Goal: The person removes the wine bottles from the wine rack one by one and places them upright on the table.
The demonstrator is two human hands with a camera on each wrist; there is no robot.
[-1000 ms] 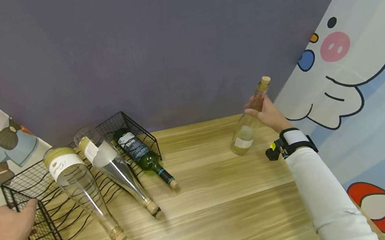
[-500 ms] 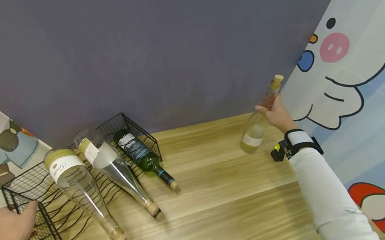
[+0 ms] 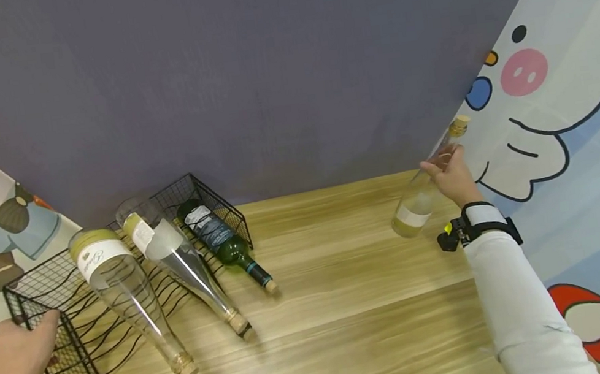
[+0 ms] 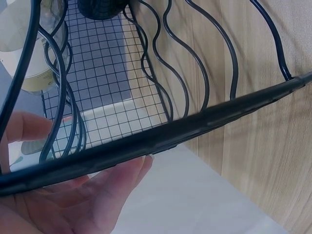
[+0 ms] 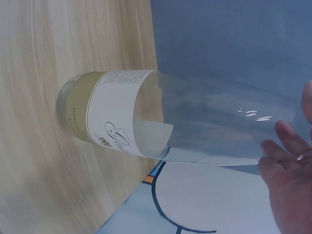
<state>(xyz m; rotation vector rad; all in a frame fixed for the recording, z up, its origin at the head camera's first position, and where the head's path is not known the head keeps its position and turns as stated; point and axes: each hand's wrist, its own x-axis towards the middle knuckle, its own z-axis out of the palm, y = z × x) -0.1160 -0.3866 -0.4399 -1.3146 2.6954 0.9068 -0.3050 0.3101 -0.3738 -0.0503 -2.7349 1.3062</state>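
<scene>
Landmark: the wire rack [image 3: 70,312], a black mesh basket standing at the left end of the wooden table [image 3: 347,305].

Nearest, at the rack's front left corner, the left hand [image 3: 20,361] grips the top rim bar, fingers curled over it and palm beneath, as the left wrist view shows [image 4: 73,195]; the hold appears to steady the rack.

On the rack lie three bottles, necks sloping down toward the viewer and corked ends resting on or near the table, so that the wavy wires cradle each body. The clear bottle [image 3: 122,287] with a white and gold label lies nearest the left hand. Just right of it lies a second clear bottle [image 3: 181,262], its label partly peeled. At the rack's far right lies a dark green bottle [image 3: 223,245].

Well right of the rack, near the table's far right edge, the right hand [image 3: 451,179] holds a fourth bottle [image 3: 419,204] by its slim upper part, fingers wrapped round the glass below the cork [image 3: 458,126]. The bottle is tilted, cork up and to the right, its base low over the table or just touching it; which cannot be told. It holds a little pale liquid at the base [image 5: 78,112].

Beyond stands a grey wall [image 3: 241,64], flanked by cartoon panels [image 3: 542,73].
</scene>
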